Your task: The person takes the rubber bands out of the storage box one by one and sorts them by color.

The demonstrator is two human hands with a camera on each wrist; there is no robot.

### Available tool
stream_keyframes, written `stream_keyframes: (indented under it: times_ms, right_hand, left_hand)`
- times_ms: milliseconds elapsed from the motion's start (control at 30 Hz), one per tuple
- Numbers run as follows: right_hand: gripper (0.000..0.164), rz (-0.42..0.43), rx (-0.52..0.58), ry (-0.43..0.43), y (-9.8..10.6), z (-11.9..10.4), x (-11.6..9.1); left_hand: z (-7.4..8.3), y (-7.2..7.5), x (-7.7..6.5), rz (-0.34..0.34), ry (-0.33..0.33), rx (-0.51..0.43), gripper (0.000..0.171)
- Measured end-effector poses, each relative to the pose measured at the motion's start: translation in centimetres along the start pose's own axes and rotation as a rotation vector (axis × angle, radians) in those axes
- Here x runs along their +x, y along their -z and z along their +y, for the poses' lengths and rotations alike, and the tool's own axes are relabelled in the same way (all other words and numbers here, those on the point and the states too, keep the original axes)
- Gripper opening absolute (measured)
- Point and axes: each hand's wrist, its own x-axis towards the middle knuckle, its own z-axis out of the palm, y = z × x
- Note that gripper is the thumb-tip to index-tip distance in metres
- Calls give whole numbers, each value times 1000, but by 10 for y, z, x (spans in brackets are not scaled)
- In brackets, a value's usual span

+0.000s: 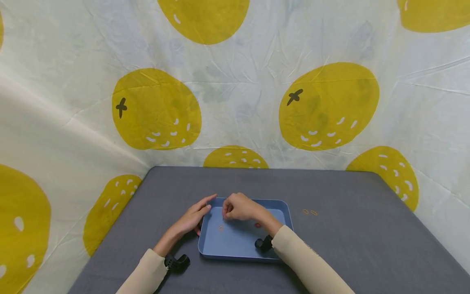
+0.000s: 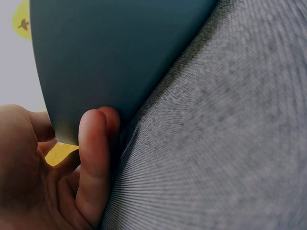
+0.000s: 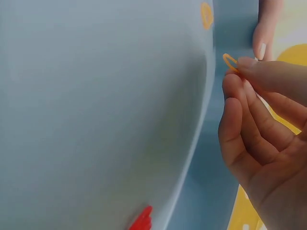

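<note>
My left hand (image 1: pixel 191 217) holds the blue tray (image 1: pixel 235 258) at its far left corner. In the left wrist view its fingers (image 2: pixel 93 143) press the tray's outer wall. Above the tray's left part, my right hand (image 1: pixel 240 207) pinches a small orange rubber band (image 3: pixel 229 62) between thumb and fingertips; part of the loop stands out past them. Another orange rubber band (image 1: pixel 220 228) lies on the tray floor near the left side. A small red item (image 1: pixel 258 225), partly cut off in the right wrist view, lies close to my right forearm.
Two orange rubber bands (image 1: pixel 310 212) lie on the grey tablecloth (image 1: pixel 349 237) to the right of the tray. A pale curtain (image 1: pixel 238 110) with yellow fruit prints hangs behind the table's far edge. Black straps with cameras (image 1: pixel 177 263) sit on both wrists.
</note>
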Motion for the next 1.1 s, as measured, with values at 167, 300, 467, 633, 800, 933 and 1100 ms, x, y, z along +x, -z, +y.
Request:
stream_keyframes:
  times_ms: [167, 300, 467, 633, 800, 933, 1100]
  right_hand:
    - [9, 5, -2, 3, 3, 1, -3]
    - [9, 6, -15, 15, 6, 2, -6]
    - [9, 10, -14, 27, 11, 0, -12]
    - [8, 40, -5, 43, 18, -2, -20]
    - [8, 57, 2, 43, 26, 0, -29]
    - [8, 72, 5, 29, 35, 4, -38]
    - [8, 83, 9, 27, 44, 7, -51]
  left_hand:
    - [-1, 0, 0, 12, -2, 6, 47]
    - [-2, 0, 0, 12, 0, 4, 47]
    - [-2, 0, -1, 8, -4, 6, 47]
    - [-4, -1, -1, 7, -5, 7, 47]
    - [-3, -1, -2, 15, -4, 17, 47]
    - [-2, -1, -2, 17, -10, 18, 47]
    - [-2, -1, -3, 10, -18, 10, 48]
